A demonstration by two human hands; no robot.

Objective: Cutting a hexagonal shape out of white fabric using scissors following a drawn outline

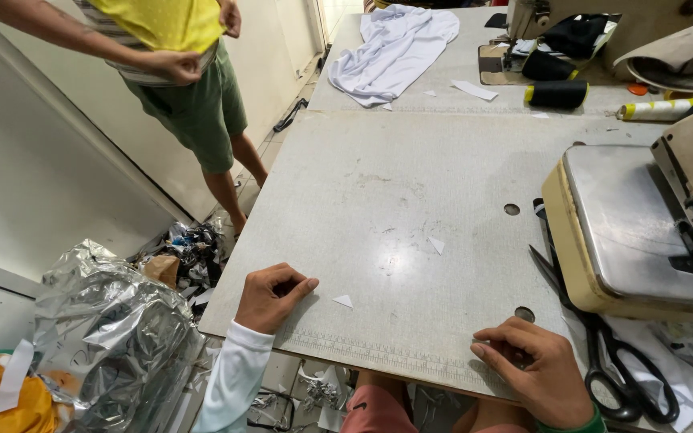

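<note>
Grey table (pixel 411 184) bears both hands, left (pixel 270 297) and right (pixel 535 373), each grip loosely curled and empty, near white scraps (pixel 343 301) and scissors (pixel 615 361).

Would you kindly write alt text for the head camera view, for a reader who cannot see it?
A person's left hand and right hand rest empty on the near edge of a grey sewing table, with small white fabric scraps between them. Black scissors and a sewing machine sit to the right; another person stands at the far left holding yellow cloth.
</note>
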